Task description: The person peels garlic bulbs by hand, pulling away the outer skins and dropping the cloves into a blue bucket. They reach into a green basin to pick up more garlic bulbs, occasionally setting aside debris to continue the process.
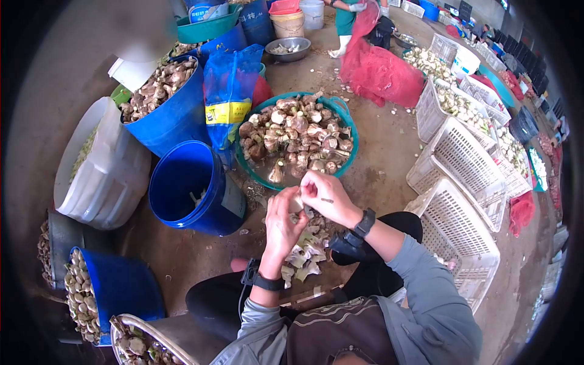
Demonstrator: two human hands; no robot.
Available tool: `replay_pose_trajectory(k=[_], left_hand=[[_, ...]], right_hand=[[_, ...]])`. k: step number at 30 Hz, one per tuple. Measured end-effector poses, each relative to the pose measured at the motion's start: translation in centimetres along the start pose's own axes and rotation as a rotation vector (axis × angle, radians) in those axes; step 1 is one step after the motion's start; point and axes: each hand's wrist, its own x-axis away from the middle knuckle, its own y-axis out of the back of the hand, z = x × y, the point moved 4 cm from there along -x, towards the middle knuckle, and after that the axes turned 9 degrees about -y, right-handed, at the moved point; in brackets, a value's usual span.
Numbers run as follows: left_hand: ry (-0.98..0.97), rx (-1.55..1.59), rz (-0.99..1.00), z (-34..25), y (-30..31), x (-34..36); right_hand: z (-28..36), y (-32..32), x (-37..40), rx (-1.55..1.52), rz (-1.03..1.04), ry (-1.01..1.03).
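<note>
Grey long sleeves (426,286). Black strap (267,283) at each wrist. Dark brown apron (340,331), pale stitching, near edge. Black trousers (213,301). Left hand (283,224) and right hand (328,196) bare.

Ahead of me: teal basin (348,121) heaped with mushrooms | my left: nearly empty blue bucket (182,182), full blue bucket (173,118), white sack (106,176), blue plastic bag (226,91) | my right: white crates (462,231) | far back: red net sack (380,76), steel bowl (288,48), a person (345,18) standing

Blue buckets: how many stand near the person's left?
3 blue buckets: one heaped with mushrooms at upper left, one nearly empty beside the green basin, one with mushrooms at lower left. More may be hidden behind.
</note>
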Motion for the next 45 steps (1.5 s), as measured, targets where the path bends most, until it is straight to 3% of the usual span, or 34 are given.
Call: replay_pose_trajectory(k=[1, 2, 3, 4, 5, 7, 8, 10, 12, 16, 22, 26, 28, 29, 30, 32, 34, 36, 38, 39, 42, 45], left_hand=[[0.089, 0.056, 0.009, 0.4, 0.0, 0.2], [0.179, 0.11, 0.02, 0.9, 0.2, 0.5], [0.282, 0.362, -0.055, 2.0, -0.1, 1.2], [0.292, 0.446, -0.058, 2.6, 0.0, 1.5], [0.26, 0.515, -0.045, 2.8, 0.0, 1.8], [0.222, 0.576, -0.05, 4.1, -0.7, 1.5], [0.293, 0.664, -0.046, 4.9, -1.5, 1.8], [0.373, 0.747, -0.026, 5.0, -2.3, 2.3], [0.5, 1.03, -0.183, 4.0, -2.9, 1.6], [0.598, 1.042, -0.245, 2.9, -3.7, 0.9], [0.554, 1.104, -0.263, 2.7, -4.8, 0.4], [0.432, 0.863, -0.161, 2.6, -4.6, 0.3], [0.444, 0.403, -0.09, 3.3, -4.2, 0.7], [0.596, 0.451, 0.007, 3.8, -4.1, 0.8], [0.617, 0.472, 0.081, 4.3, -3.9, 0.9], [0.589, 0.673, -0.015, 4.4, -3.6, 0.9], [0.568, 0.84, -0.173, 3.5, -2.8, 0.3], [0.607, 0.934, -0.226, 3.4, -2.3, 0.1], [0.575, 0.911, -0.228, 4.5, -2.8, 0.5], [0.551, 0.888, -0.213, 4.6, -3.0, 0.7], [0.569, 0.784, -0.228, 4.0, -4.0, 1.0], [0.559, 0.704, -0.226, 4.4, -4.8, 1.2]], right_hand=[[-1.0, 0.4, -0.4, 0.085, -0.055, 0.018], [-2.8, 0.8, -1.0, 0.147, -0.08, -0.113], [-6.2, 1.5, -1.6, 0.377, -0.09, -0.064], [-8.8, 1.6, -1.8, 0.608, -0.095, -0.012], [-8.2, 1.3, -1.7, 0.597, -0.093, -0.01], [-4.0, 1.5, -1.9, -0.045, 0.016, 0.202], [-3.1, 0.5, -1.8, -0.284, 0.236, -0.034], [-2.6, -1.3, -1.2, -0.346, 0.279, -0.044], [-2.4, -1.4, -1.3, -0.28, 0.16, 0.028], [-3.1, -0.8, -1.0, -0.212, 0.131, 0.027], [-2.7, -0.6, -0.5, -0.11, 0.054, 0.058], [-2.8, -0.6, -0.5, -0.297, 0.019, -0.041], [-1.8, -0.1, -0.4, -0.073, -0.069, 0.169], [-1.8, -0.1, -0.3, -0.073, -0.065, 0.171], [-1.9, -0.3, -0.2, -0.089, -0.05, 0.138], [-3.1, -0.5, -0.5, -0.047, -0.11, 0.101], [-7.1, -0.4, -1.1, 0.321, -0.157, 0.125], [-5.4, 0.2, -1.3, 0.349, -0.159, 0.133], [-2.5, -0.2, -1.3, -0.284, 0.059, -0.004], [-2.1, -0.7, -1.1, -0.302, 0.075, -0.042], [-1.3, -0.6, -0.6, 0.054, -0.041, 0.124], [-1.7, -0.6, -0.3, 0.091, -0.091, 0.132]])
